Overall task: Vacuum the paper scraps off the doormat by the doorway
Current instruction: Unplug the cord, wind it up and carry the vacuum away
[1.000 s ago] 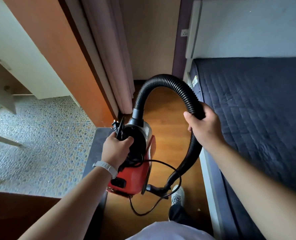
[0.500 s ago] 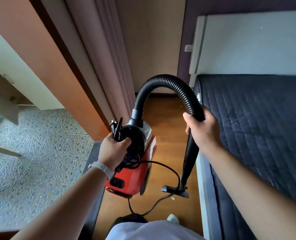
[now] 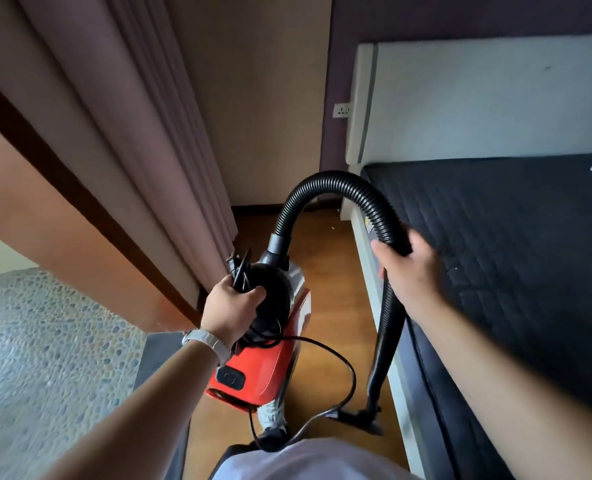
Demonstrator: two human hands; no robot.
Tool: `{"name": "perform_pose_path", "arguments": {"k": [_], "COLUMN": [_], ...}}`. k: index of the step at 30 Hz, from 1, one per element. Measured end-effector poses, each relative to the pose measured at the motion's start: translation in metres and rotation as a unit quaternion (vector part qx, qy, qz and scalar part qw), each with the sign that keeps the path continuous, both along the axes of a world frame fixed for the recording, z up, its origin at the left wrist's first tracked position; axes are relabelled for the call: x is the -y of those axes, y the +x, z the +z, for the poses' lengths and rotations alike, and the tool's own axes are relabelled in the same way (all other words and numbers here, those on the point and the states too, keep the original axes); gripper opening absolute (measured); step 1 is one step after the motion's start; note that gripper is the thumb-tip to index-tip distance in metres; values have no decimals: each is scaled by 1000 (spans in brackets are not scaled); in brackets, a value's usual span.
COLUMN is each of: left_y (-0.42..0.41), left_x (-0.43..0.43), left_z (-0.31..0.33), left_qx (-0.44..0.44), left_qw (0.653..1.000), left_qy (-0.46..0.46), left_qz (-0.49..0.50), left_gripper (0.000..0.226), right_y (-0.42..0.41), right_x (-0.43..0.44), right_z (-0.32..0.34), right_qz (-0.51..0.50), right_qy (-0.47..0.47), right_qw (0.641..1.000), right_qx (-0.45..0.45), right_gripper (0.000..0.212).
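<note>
The view has tipped up since a second ago, the doormat (image 3: 156,362) sits low left, the left hand (image 3: 230,308) grips the red vacuum (image 3: 263,368) with its plug, the right hand (image 3: 408,268) squeezes the hose (image 3: 339,188); plug in first, I think.
</note>
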State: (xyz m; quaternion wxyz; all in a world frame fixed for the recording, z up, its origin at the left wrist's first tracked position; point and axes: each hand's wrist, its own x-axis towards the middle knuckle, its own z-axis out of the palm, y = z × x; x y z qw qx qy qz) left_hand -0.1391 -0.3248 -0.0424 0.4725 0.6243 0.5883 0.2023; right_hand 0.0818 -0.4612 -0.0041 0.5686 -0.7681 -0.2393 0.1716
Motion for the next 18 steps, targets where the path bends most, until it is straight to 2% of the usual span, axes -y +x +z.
{"name": "perform_pose_path", "arguments": {"k": [4, 10, 18], "left_y": [18, 45, 85], "left_x": [-68, -145, -209], "left_z": [1, 12, 12], "left_qx": [15, 6, 2], "left_qw": [1000, 999, 1000], "left_qy": [-15, 10, -8], "left_qz": [-16, -43, -21], "left_gripper": [11, 13, 12], "right_y": [9, 28, 70], "right_x": [-61, -119, -186], "right_z": [6, 17, 11], "right_qz": [-20, -46, -17], "right_qy": [-3, 4, 30], "right_qw": [1000, 999, 999], "right_qx": [11, 11, -11], "right_gripper": [9, 10, 9]}}
